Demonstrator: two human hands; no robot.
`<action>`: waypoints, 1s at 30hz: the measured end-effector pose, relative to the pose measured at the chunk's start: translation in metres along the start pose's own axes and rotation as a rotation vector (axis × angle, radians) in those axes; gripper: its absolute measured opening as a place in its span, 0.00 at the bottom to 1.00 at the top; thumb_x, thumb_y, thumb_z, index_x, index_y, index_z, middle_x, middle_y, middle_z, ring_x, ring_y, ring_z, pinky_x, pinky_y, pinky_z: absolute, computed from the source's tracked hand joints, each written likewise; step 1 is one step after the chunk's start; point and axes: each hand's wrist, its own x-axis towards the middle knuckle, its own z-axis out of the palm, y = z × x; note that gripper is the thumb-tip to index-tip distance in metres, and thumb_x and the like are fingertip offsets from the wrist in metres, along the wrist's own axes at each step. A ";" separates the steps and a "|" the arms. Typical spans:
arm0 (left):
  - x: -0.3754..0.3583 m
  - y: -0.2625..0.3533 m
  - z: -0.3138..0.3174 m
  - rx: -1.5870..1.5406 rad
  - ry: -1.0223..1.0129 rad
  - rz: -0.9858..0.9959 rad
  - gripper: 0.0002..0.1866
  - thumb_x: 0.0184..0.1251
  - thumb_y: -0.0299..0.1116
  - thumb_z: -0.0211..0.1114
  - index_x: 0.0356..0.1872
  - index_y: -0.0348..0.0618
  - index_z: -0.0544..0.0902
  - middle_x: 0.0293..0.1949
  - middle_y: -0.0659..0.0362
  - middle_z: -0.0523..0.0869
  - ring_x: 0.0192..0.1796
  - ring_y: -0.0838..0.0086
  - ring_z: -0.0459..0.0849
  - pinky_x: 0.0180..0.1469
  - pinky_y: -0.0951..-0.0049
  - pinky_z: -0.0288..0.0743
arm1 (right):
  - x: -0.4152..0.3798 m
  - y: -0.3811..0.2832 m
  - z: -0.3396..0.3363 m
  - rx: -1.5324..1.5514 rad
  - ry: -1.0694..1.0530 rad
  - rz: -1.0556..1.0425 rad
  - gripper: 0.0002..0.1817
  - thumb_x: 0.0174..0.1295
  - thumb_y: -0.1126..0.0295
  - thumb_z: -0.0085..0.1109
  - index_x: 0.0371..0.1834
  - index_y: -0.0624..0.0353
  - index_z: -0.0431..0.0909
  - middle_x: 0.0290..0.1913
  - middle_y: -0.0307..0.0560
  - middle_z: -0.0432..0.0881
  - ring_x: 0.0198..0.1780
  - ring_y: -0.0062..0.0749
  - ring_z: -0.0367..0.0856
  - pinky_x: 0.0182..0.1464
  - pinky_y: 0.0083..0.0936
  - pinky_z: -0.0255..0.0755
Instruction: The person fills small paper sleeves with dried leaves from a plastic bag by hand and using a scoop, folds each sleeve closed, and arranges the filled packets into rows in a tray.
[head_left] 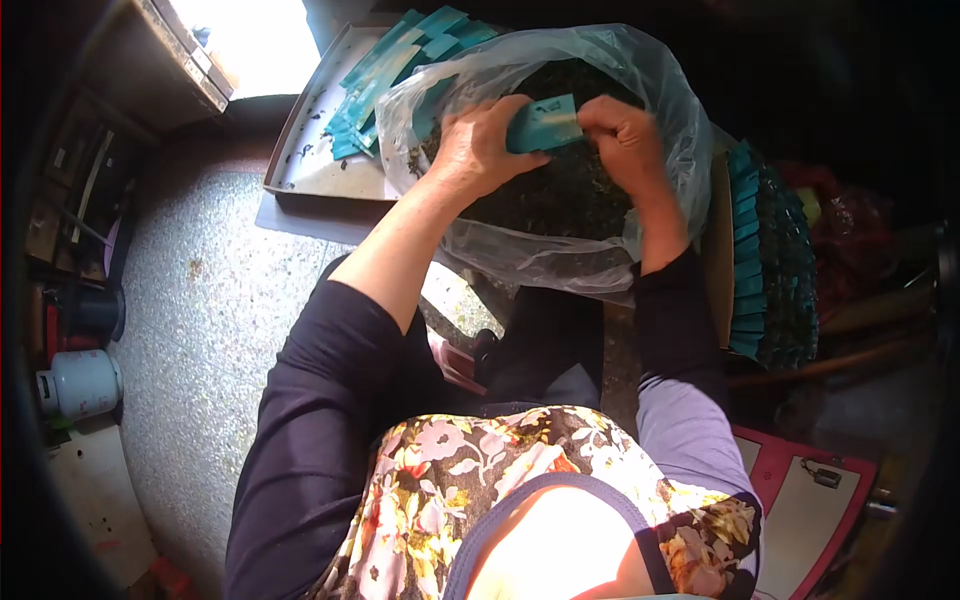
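My left hand [483,148] is closed around a small teal packet [545,125], thumb below it and fingers along its left end. Right at the packet's other end, my right hand [622,140] has its fingers curled together; whether they grip the packet's edge or something small is hidden. Both hands are over a large clear plastic bag [670,70], whose mouth is spread wide. Dark, loose, dried leaf-like material [545,205] fills the bag beneath them.
Left of the bag, a shallow tray [305,160] carries overlapping teal packets [400,60] and scattered dark bits. More teal packets [750,260] stand in rows at the right. A pink-edged board with a clip [825,475] lies lower right, and a white gas canister [82,384] stands far left.
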 end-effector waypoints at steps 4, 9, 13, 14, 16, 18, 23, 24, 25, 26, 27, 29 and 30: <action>0.005 0.001 0.005 -0.039 0.078 0.038 0.35 0.44 0.45 0.77 0.56 0.44 0.75 0.45 0.46 0.83 0.50 0.53 0.81 0.53 0.60 0.74 | 0.031 -0.028 -0.016 -0.382 -0.208 -0.336 0.12 0.48 0.89 0.52 0.31 0.63 0.80 0.33 0.48 0.81 0.35 0.37 0.82 0.35 0.25 0.74; 0.008 0.004 0.004 -0.128 0.111 -0.048 0.34 0.43 0.47 0.76 0.52 0.44 0.76 0.44 0.51 0.84 0.50 0.56 0.82 0.55 0.55 0.66 | 0.042 -0.055 -0.033 -0.543 -0.187 -0.420 0.10 0.51 0.88 0.54 0.31 0.64 0.80 0.33 0.48 0.81 0.36 0.38 0.83 0.37 0.24 0.75; 0.006 0.003 -0.004 -0.090 0.087 -0.059 0.37 0.45 0.49 0.76 0.56 0.42 0.74 0.46 0.48 0.84 0.50 0.53 0.82 0.54 0.60 0.73 | 0.026 -0.054 -0.051 -0.587 0.020 -0.349 0.10 0.51 0.88 0.53 0.31 0.62 0.81 0.31 0.48 0.81 0.35 0.38 0.83 0.37 0.23 0.74; 0.005 0.002 -0.007 -0.063 0.097 -0.070 0.37 0.45 0.49 0.75 0.56 0.41 0.75 0.45 0.48 0.84 0.50 0.53 0.82 0.54 0.60 0.73 | 0.021 -0.048 -0.057 -0.588 0.016 -0.349 0.10 0.51 0.88 0.53 0.31 0.62 0.81 0.31 0.48 0.81 0.35 0.38 0.83 0.37 0.23 0.74; 0.003 0.000 -0.011 -0.038 0.109 -0.086 0.36 0.45 0.50 0.75 0.55 0.41 0.75 0.45 0.48 0.84 0.50 0.53 0.82 0.54 0.59 0.73 | 0.004 -0.026 -0.060 -0.532 0.088 -0.185 0.10 0.51 0.86 0.55 0.32 0.60 0.82 0.30 0.48 0.81 0.33 0.39 0.83 0.36 0.23 0.74; 0.004 -0.004 -0.013 -0.040 0.113 -0.098 0.36 0.45 0.51 0.74 0.54 0.40 0.76 0.45 0.48 0.84 0.50 0.54 0.82 0.53 0.59 0.73 | -0.016 -0.011 -0.057 -0.684 -0.022 -0.183 0.11 0.51 0.85 0.55 0.32 0.59 0.82 0.29 0.47 0.81 0.32 0.38 0.83 0.35 0.23 0.74; 0.005 -0.009 -0.008 -0.069 0.136 -0.110 0.35 0.43 0.51 0.74 0.52 0.44 0.76 0.44 0.51 0.85 0.52 0.56 0.80 0.54 0.53 0.63 | -0.050 0.031 -0.013 -0.672 -0.180 -0.124 0.11 0.49 0.84 0.55 0.32 0.58 0.83 0.27 0.46 0.82 0.30 0.33 0.83 0.33 0.23 0.74; 0.006 -0.010 -0.008 -0.074 0.134 -0.100 0.35 0.43 0.51 0.74 0.53 0.44 0.76 0.44 0.51 0.85 0.52 0.56 0.80 0.54 0.53 0.63 | -0.050 0.035 0.000 -0.536 -0.114 0.003 0.11 0.50 0.84 0.54 0.32 0.59 0.83 0.27 0.44 0.83 0.29 0.30 0.82 0.33 0.22 0.73; 0.006 -0.011 -0.007 -0.071 0.135 -0.103 0.35 0.43 0.51 0.74 0.53 0.44 0.76 0.44 0.51 0.85 0.52 0.56 0.80 0.54 0.53 0.63 | -0.049 0.037 0.011 -0.398 -0.048 0.129 0.11 0.50 0.84 0.53 0.31 0.60 0.84 0.27 0.43 0.84 0.28 0.27 0.82 0.32 0.21 0.73; 0.006 -0.011 -0.006 -0.064 0.127 -0.114 0.35 0.43 0.51 0.74 0.53 0.44 0.76 0.44 0.51 0.85 0.52 0.56 0.80 0.54 0.53 0.63 | -0.047 0.040 0.020 -0.395 -0.049 0.128 0.11 0.50 0.84 0.53 0.31 0.60 0.84 0.27 0.43 0.84 0.28 0.27 0.82 0.32 0.21 0.73; 0.006 -0.010 -0.005 -0.057 0.118 -0.124 0.36 0.43 0.51 0.74 0.54 0.44 0.76 0.45 0.51 0.85 0.52 0.56 0.80 0.54 0.54 0.63 | -0.044 0.041 0.027 -0.135 -0.010 0.296 0.11 0.50 0.84 0.52 0.31 0.61 0.84 0.28 0.43 0.84 0.28 0.25 0.81 0.32 0.20 0.73; 0.006 -0.011 -0.005 -0.057 0.114 -0.127 0.36 0.43 0.51 0.74 0.54 0.44 0.76 0.45 0.51 0.85 0.53 0.56 0.80 0.55 0.54 0.63 | -0.041 0.046 0.033 0.133 0.027 0.456 0.11 0.51 0.84 0.51 0.31 0.62 0.84 0.28 0.42 0.85 0.28 0.23 0.81 0.32 0.18 0.73; 0.005 -0.010 -0.007 -0.059 0.109 -0.127 0.36 0.43 0.51 0.74 0.54 0.44 0.76 0.46 0.51 0.85 0.53 0.56 0.80 0.55 0.54 0.63 | -0.040 0.047 0.034 0.210 0.049 0.475 0.12 0.52 0.84 0.51 0.32 0.63 0.84 0.29 0.42 0.85 0.28 0.23 0.81 0.32 0.18 0.73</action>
